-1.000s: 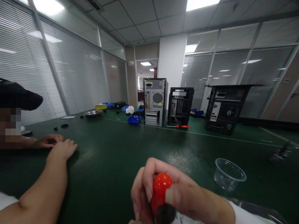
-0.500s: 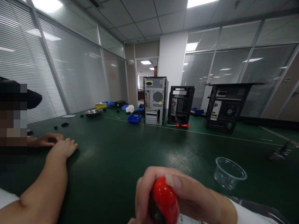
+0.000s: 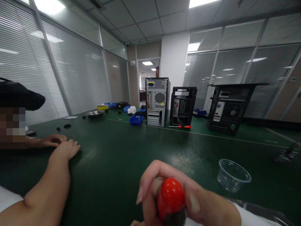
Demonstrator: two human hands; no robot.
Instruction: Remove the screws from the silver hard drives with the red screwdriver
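Note:
My right hand (image 3: 169,191) is closed around a glossy, red, rounded handle (image 3: 172,195) with a dark lower part, near the bottom centre. Its fingers curl over the left side and the thumb lies on the right. The rest of the held object is hidden. A fingertip (image 3: 136,223) at the bottom edge seems to belong to my left hand, most of which is out of frame. Right of my right hand, a clear plastic cup (image 3: 234,175) stands on the green table (image 3: 105,175), with small pieces inside. Clear plastic (image 3: 261,208) lies below it.
A person's hands (image 3: 67,147) rest together on the table at the left. Computer cases (image 3: 157,100) stand at the back, with a red screwdriver (image 3: 184,126) before them. Behind are a blue bin (image 3: 136,120) and metal dish (image 3: 95,113). A metal part (image 3: 285,156) lies at right.
My right hand has shifted its fingers and thumb around the red handle, whose top now sits slightly further right. The index finger has moved away from the handle's top.

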